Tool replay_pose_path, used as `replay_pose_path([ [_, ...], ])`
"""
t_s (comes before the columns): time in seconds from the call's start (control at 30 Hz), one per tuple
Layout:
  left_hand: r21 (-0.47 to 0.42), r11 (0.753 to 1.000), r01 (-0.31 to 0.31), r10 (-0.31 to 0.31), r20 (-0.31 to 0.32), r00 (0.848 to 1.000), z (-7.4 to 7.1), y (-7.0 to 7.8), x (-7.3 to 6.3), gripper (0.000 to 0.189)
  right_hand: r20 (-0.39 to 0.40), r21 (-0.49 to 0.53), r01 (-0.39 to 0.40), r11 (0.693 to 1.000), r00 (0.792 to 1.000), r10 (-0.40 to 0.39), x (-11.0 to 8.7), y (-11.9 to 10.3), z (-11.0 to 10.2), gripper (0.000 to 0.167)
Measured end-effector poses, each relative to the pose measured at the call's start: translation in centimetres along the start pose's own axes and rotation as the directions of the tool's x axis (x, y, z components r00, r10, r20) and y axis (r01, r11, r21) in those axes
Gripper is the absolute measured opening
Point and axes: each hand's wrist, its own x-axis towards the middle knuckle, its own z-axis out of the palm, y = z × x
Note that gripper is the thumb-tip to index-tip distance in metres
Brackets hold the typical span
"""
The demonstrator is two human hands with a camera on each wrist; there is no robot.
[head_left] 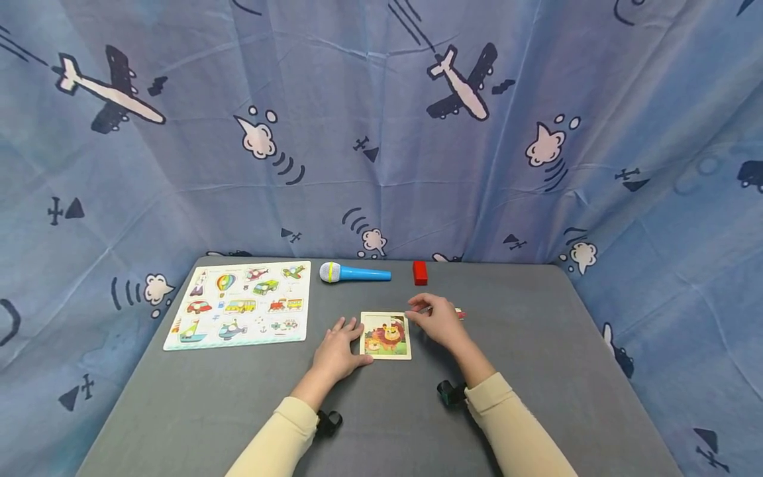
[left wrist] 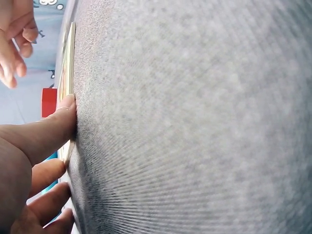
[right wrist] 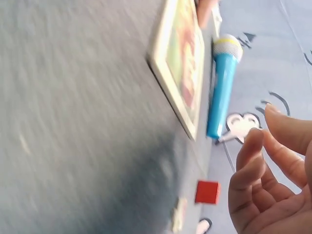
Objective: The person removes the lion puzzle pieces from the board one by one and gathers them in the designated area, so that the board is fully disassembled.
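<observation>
A small square lion picture puzzle (head_left: 386, 339) with a pale frame lies flat on the grey table. My left hand (head_left: 337, 351) rests at its left side, thumb along the front edge and straight fingers spread by the left edge. In the left wrist view the thumb (left wrist: 51, 127) presses against the puzzle's thin rim. My right hand (head_left: 438, 319) hovers at the puzzle's upper right corner, fingers loosely bent. Nothing shows between thumb and fingers in the right wrist view. Just beyond this hand lies a small flat piece with red on it (head_left: 461, 314), partly hidden by the hand.
A large vehicle picture board (head_left: 238, 331) lies at the left. Behind the puzzle is a blue toy microphone (head_left: 363, 274), with a red block (head_left: 420, 273) to its right. A blue printed curtain (head_left: 381, 165) hangs along the table's back edge.
</observation>
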Motion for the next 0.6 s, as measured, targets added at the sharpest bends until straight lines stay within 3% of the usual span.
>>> replay_pose_path([
  [0.27,0.004,1.000,0.011,-0.011,0.002,1.000,0.0,-0.1,0.0,0.076,0.131,-0.077,-0.016,0.997,0.991,0.026,0.5,-0.3,2.7,0.016],
  [0.6,-0.012,1.000,-0.006,0.006,0.005,1.000,-0.2,-0.2,-0.1,0.077,0.133,-0.173,-0.046,0.984,0.989,0.070,1.1,-0.3,4.1,0.004],
])
